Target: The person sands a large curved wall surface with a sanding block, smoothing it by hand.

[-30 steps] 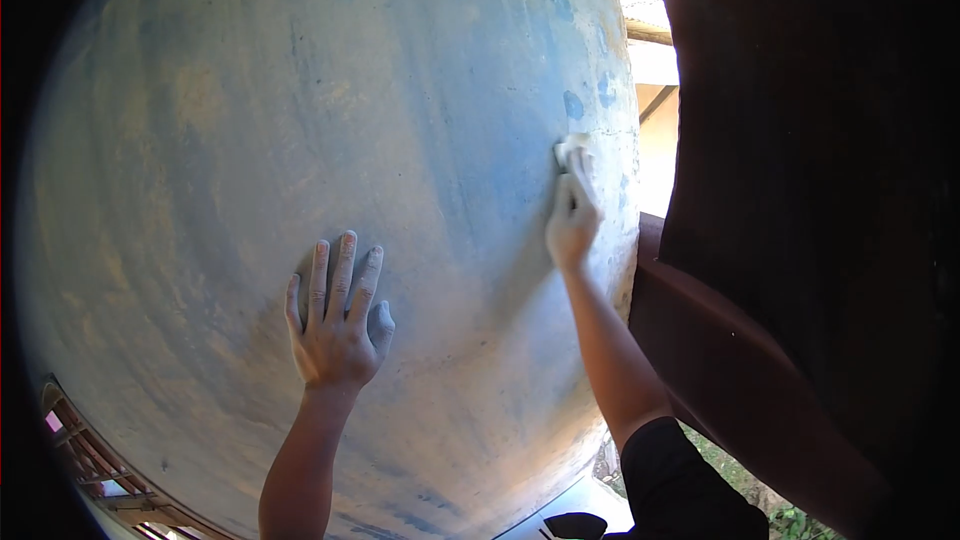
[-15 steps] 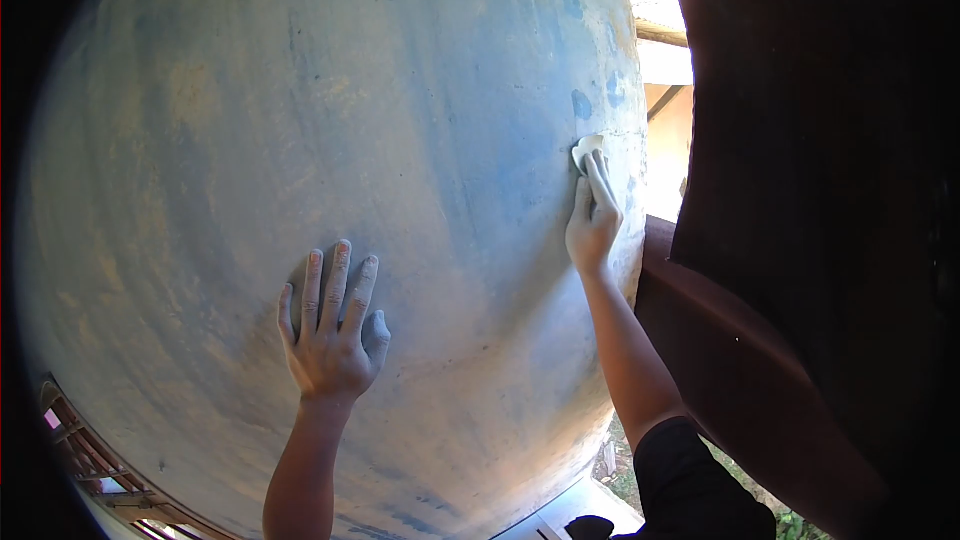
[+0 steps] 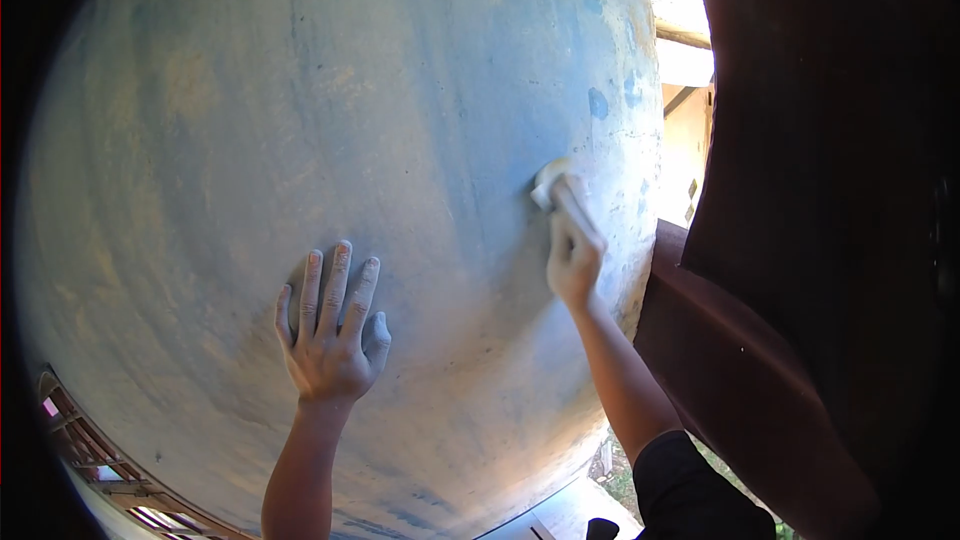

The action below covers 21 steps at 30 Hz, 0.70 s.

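Note:
A broad wall (image 3: 400, 120), mottled blue, grey and beige, fills most of the head view and looks curved. My left hand (image 3: 332, 335) lies flat on its lower middle, fingers spread and coated in pale dust. To the right and higher up, my right hand (image 3: 575, 255) presses a small, pale, curled piece of sandpaper (image 3: 549, 183) against the wall. Its fingers are stretched over the sandpaper and slightly blurred, and the thumb is bent beneath them. Part of the sandpaper is hidden under the fingertips.
A dark brown panel (image 3: 770, 360) stands close along the right side, near my right arm. Between it and the wall a bright gap shows a wooden beam (image 3: 683, 35). At the lower left is a barred metal frame (image 3: 110, 475). Grassy ground shows at the lower right.
My right hand has moved left and slightly down across the wall with the sandpaper. My left hand stays in the same place. The view has shifted slightly.

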Each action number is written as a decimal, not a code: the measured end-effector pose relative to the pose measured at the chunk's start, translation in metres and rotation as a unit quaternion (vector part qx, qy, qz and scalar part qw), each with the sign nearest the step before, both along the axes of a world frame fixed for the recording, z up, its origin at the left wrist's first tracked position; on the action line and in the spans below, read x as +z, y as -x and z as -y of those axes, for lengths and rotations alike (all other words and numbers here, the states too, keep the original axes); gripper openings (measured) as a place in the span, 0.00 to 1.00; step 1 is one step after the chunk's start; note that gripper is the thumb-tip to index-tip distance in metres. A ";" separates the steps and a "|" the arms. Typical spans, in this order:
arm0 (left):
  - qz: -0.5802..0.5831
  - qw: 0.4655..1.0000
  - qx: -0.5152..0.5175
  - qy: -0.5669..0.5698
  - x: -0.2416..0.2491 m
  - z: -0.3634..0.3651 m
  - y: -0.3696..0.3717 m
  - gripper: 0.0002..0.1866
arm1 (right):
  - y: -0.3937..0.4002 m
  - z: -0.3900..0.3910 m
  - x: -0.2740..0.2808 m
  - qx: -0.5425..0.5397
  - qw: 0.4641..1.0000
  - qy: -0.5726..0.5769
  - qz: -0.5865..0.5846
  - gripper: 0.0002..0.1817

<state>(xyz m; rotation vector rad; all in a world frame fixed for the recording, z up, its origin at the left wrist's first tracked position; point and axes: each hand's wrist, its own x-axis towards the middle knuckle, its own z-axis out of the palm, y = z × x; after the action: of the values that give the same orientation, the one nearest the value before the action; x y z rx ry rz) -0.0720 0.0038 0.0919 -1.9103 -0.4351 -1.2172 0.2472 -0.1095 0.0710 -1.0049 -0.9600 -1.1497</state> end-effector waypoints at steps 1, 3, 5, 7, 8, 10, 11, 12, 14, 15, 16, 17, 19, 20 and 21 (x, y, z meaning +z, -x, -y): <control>0.001 1.000 -0.005 0.000 0.000 0.001 0.000 0.30 | -0.001 0.002 0.005 -0.022 0.999 -0.023 -0.028 0.12; -0.003 1.000 -0.016 0.008 -0.001 0.002 0.001 0.30 | 0.008 -0.005 0.008 -0.034 0.998 -0.041 -0.042 0.13; -0.005 1.000 -0.024 0.017 0.000 0.004 0.002 0.31 | 0.040 -0.034 -0.003 0.079 0.997 -0.025 0.004 0.17; -0.004 0.999 -0.036 0.035 0.000 0.007 0.003 0.32 | 0.078 -0.058 -0.034 0.057 0.997 0.015 0.054 0.23; -0.004 0.999 -0.036 0.036 0.000 0.008 0.003 0.32 | 0.103 -0.041 -0.038 0.047 0.993 0.079 0.073 0.23; -0.004 0.998 -0.050 0.037 0.000 0.008 0.004 0.34 | 0.109 -0.031 -0.042 0.033 0.982 0.144 0.117 0.22; -0.006 0.998 -0.056 0.036 0.001 0.001 0.000 0.34 | 0.094 -0.039 -0.045 0.027 0.983 0.143 0.114 0.22; -0.007 0.998 -0.058 0.034 0.003 0.002 0.000 0.35 | 0.072 -0.049 -0.046 0.019 0.988 0.102 0.114 0.21; -0.007 0.998 -0.061 0.032 0.000 0.005 0.004 0.35 | 0.057 -0.044 -0.040 0.011 0.992 0.060 0.115 0.20; -0.009 0.997 -0.066 0.031 0.000 0.005 0.005 0.35 | 0.058 -0.034 -0.032 0.015 0.998 0.032 0.061 0.20; -0.011 0.997 -0.071 0.029 0.001 0.004 0.005 0.35 | 0.060 -0.029 -0.024 0.020 1.000 0.002 0.009 0.19; -0.008 0.997 -0.074 0.024 0.002 0.004 0.005 0.35 | 0.066 -0.030 -0.023 0.017 1.000 -0.002 0.012 0.19; -0.012 0.996 -0.081 0.028 0.000 0.003 0.006 0.34 | 0.079 -0.033 -0.027 -0.007 1.000 0.000 -0.030 0.18; -0.010 0.996 -0.082 0.024 0.000 0.003 0.006 0.34 | 0.081 -0.034 -0.028 -0.008 1.000 -0.004 -0.028 0.18; -0.012 0.996 -0.083 0.028 0.000 0.004 0.006 0.34 | 0.082 -0.034 -0.028 -0.006 0.999 -0.008 -0.031 0.18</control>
<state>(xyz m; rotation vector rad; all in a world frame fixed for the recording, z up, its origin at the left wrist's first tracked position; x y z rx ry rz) -0.0778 0.0001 0.0923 -2.0396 -0.3048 -1.2995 0.1651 -0.0751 0.0431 -1.0291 -0.8951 -1.1272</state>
